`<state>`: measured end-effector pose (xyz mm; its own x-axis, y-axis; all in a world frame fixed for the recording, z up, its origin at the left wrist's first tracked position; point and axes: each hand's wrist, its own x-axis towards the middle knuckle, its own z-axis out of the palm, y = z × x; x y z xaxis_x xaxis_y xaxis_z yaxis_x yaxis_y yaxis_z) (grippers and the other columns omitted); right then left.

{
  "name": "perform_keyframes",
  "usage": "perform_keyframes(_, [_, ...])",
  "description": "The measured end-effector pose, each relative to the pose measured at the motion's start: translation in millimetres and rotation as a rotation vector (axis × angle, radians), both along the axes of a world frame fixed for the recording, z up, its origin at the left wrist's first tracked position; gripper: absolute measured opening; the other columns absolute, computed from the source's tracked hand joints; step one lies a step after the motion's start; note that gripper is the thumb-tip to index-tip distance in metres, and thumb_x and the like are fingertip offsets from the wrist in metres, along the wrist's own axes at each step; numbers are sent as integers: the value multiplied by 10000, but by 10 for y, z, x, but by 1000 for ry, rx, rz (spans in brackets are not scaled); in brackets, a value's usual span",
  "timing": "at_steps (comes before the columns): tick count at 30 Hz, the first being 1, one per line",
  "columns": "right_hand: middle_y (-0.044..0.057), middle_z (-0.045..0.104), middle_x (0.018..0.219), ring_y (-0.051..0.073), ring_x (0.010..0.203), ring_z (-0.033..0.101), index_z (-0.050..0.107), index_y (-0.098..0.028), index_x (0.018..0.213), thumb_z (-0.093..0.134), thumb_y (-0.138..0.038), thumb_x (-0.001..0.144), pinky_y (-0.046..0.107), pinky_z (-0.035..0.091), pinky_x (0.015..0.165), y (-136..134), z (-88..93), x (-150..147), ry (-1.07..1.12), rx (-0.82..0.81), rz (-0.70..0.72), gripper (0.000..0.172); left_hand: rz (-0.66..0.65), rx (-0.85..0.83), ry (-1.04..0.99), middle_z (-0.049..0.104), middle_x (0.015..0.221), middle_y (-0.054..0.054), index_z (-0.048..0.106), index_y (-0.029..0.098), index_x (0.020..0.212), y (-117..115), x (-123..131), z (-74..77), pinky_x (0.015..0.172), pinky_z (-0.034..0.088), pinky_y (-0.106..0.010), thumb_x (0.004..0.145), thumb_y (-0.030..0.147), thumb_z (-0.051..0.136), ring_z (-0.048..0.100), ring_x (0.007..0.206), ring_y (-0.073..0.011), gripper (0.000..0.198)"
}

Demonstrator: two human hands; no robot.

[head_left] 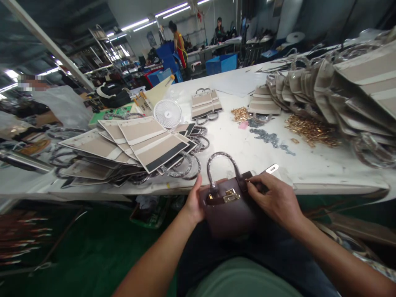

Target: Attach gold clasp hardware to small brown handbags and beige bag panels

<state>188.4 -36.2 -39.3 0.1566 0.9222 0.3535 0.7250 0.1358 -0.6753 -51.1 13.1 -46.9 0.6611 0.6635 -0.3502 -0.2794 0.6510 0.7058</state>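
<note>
A dark brown handbag [232, 216] with a wrapped looped handle and gold clasp rests upright against the table's front edge, above the lap. My left hand [195, 203] grips its left side, thumb up along the edge and the other fingers hidden behind. At the bag's upper right, my right hand [276, 198] has thumb and forefinger pinched at the base of the handle, on a small piece too hidden to name. A strap end with a silver metal plate [272, 168] sticks up beyond the right hand.
Flat bag panels [148, 144] with handles lie stacked on the white table [229, 142] at left. More panels [334, 88] lean at right, by gold pins [312, 131] and dark metal pieces [269, 138]. A white fan [167, 113] lies behind the left stack. Two people are in the background.
</note>
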Motion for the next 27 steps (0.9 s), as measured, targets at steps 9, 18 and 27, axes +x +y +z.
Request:
perform_keyframes(9, [-15, 699, 727, 206, 665, 645, 738, -264, 856, 652, -419, 868, 315, 388, 614, 256, -252, 262, -95, -173, -181, 177, 549, 1023, 889, 650, 1298, -94, 383, 261, 1566, -40, 322, -350, 1092, 484, -434, 843, 189, 747, 629, 1202, -255, 813])
perform_keyframes(18, [3, 723, 712, 229, 688, 669, 779, -257, 1012, 688, -475, 868, 319, 405, 617, 584, -208, 473, -49, -317, -98, 277, 314, 1415, 1038, 690, 1297, -74, 711, 239, 1143, 563, 471, -323, 1069, 481, -478, 807, 112, 792, 607, 1225, -281, 368])
perform_keyframes(27, [-43, 530, 522, 148, 452, 499, 667, -210, 799, 757, -553, 850, 276, 414, 456, 847, 233, 235, 765, -271, -78, 358, 264, 1293, 956, 749, 1183, -23, 598, 228, 815, 687, 451, -342, 945, 494, -430, 738, 39, 834, 665, 1090, -252, 313])
